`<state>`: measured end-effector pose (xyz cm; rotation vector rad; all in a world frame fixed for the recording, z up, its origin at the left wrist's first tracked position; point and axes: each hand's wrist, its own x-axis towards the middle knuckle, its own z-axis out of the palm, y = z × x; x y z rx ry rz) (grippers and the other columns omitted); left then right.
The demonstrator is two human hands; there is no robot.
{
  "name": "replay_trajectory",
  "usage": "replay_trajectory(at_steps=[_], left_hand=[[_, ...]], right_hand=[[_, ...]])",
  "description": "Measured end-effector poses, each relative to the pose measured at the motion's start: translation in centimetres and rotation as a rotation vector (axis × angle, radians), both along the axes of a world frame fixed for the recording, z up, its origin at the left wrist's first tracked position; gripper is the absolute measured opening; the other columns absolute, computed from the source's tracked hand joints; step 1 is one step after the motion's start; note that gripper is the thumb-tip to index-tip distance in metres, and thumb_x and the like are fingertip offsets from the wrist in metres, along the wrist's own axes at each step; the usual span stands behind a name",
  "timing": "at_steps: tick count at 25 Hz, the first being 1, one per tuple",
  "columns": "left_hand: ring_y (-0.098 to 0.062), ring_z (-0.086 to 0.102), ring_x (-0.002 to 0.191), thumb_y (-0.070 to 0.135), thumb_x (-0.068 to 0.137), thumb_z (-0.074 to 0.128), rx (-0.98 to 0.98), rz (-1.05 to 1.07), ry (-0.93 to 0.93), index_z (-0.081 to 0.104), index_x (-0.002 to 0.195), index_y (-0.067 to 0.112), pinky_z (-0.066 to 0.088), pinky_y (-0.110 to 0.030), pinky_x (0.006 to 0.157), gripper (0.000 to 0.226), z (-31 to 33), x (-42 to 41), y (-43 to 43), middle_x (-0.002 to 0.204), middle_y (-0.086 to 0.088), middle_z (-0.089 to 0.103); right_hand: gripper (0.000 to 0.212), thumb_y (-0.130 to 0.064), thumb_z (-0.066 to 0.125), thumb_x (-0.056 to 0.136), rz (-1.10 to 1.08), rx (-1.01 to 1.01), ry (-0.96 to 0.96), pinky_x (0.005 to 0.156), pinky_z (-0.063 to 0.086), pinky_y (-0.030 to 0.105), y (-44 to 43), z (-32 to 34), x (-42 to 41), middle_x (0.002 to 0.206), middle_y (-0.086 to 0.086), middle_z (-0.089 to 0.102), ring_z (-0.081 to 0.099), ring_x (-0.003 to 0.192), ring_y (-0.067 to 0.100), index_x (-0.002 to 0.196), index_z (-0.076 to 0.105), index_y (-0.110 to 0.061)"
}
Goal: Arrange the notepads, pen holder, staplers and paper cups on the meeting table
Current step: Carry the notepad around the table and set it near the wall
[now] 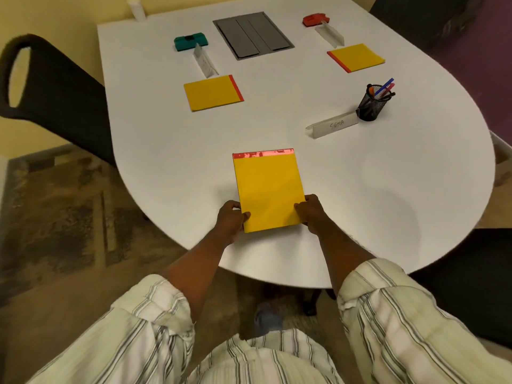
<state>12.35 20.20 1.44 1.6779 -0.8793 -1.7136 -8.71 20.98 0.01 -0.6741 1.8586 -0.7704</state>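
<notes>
A yellow notepad with a red top strip (pixel 266 187) lies near the front edge of the white table (pixel 360 189). My left hand (pixel 230 217) pinches its lower left corner and my right hand (pixel 311 210) grips its lower right edge. Two more yellow notepads lie flat, one at mid left (pixel 212 92) and one at far right (pixel 356 57). A black mesh pen holder (pixel 372 105) with pens stands at the right. A green stapler (pixel 189 41) sits at the far left and a red stapler (pixel 314 19) at the far right. A white paper cup (pixel 136 7) stands beyond the table's far left corner.
Three white name tents stand on the table, one near the pen holder (pixel 332 125), one by the green stapler (pixel 204 61), one by the red stapler (pixel 331 36). A grey cable hatch (pixel 252 37) sits at the far centre. Black chairs flank the table at left (pixel 55 90) and right (pixel 468 273).
</notes>
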Motion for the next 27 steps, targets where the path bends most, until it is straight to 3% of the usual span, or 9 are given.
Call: replay_trajectory(at_steps=[2,5,8,12,15,18,22,25,27], left_hand=[[-0.031,0.054,0.101,-0.005,0.089,0.056,-0.020,-0.035,0.002,0.047,0.083,0.018,0.050,-0.047,0.087,0.025,0.6,2.0,3.4,0.112,-0.016,0.053],[-0.033,0.055,0.100,-0.002,0.089,0.057,-0.013,-0.059,-0.042,0.046,0.082,0.017,0.052,-0.048,0.087,0.023,1.2,4.7,8.7,0.111,-0.017,0.053],[-0.031,0.057,0.101,-0.002,0.091,0.055,0.022,-0.089,-0.024,0.045,0.085,0.014,0.053,-0.045,0.084,0.020,0.7,6.9,13.4,0.109,-0.018,0.054],[-0.021,0.061,0.082,-0.004,0.091,0.053,0.053,-0.073,0.010,0.046,0.082,0.012,0.052,-0.036,0.067,0.020,-0.1,9.6,19.0,0.092,-0.013,0.059],[-0.026,0.061,0.088,-0.004,0.091,0.053,0.081,-0.036,0.000,0.046,0.084,0.013,0.053,-0.045,0.078,0.020,-0.7,11.4,22.2,0.093,-0.013,0.060],[-0.030,0.058,0.101,-0.005,0.092,0.051,0.061,0.060,-0.016,0.049,0.098,0.011,0.045,-0.054,0.095,0.017,-0.8,12.9,24.6,0.108,-0.018,0.061],[-0.029,0.060,0.101,-0.005,0.093,0.050,0.042,0.232,-0.013,0.047,0.118,0.006,0.047,-0.052,0.093,0.028,-0.5,14.8,27.2,0.120,-0.019,0.060],[-0.035,0.058,0.112,0.000,0.094,0.049,0.040,0.345,-0.039,0.044,0.129,0.006,0.049,-0.053,0.093,0.035,-0.3,17.0,28.3,0.125,-0.019,0.058],[-0.033,0.060,0.105,0.003,0.095,0.049,0.025,0.409,-0.052,0.044,0.130,0.010,0.050,-0.051,0.088,0.036,-0.4,19.0,28.8,0.121,-0.019,0.060]], right_hand=[[0.034,-0.010,0.056,0.094,-0.021,-0.028,-0.024,0.090,0.050,0.054,3.8,1.1,2.1,0.124,0.032,0.054,0.055,0.112,0.044,0.119,0.051,0.012],[0.042,-0.022,0.059,0.094,-0.045,-0.038,-0.002,0.098,0.045,0.050,9.9,2.4,5.0,0.130,0.021,0.051,0.052,0.117,0.037,0.127,0.044,0.001],[0.046,-0.025,0.058,0.094,-0.024,-0.020,0.041,0.095,0.043,0.041,14.8,2.6,7.1,0.132,0.019,0.048,0.050,0.118,0.034,0.130,0.038,-0.002],[0.041,-0.025,0.057,0.095,0.016,-0.005,0.025,0.083,0.040,0.034,19.6,2.3,9.2,0.126,0.015,0.049,0.049,0.104,0.026,0.127,0.039,-0.007],[0.036,-0.025,0.056,0.096,0.080,0.038,-0.024,0.077,0.040,0.033,21.7,1.4,10.6,0.115,0.011,0.049,0.047,0.094,0.023,0.124,0.038,-0.009],[0.034,-0.024,0.053,0.097,0.184,0.047,-0.060,0.075,0.042,0.034,22.4,0.8,12.2,0.108,0.009,0.049,0.049,0.089,0.022,0.123,0.037,-0.010],[0.034,-0.024,0.052,0.098,0.333,0.027,-0.066,0.069,0.041,0.031,21.9,0.9,15.1,0.105,0.006,0.049,0.049,0.078,0.014,0.124,0.036,-0.011],[0.036,-0.025,0.051,0.099,0.412,0.019,-0.090,0.076,0.043,0.035,21.5,1.6,18.1,0.108,0.005,0.048,0.050,0.085,0.017,0.128,0.034,-0.012],[0.035,-0.026,0.049,0.099,0.482,0.022,-0.120,0.083,0.049,0.041,21.0,2.0,20.5,0.108,0.003,0.048,0.052,0.089,0.018,0.128,0.032,-0.016]])
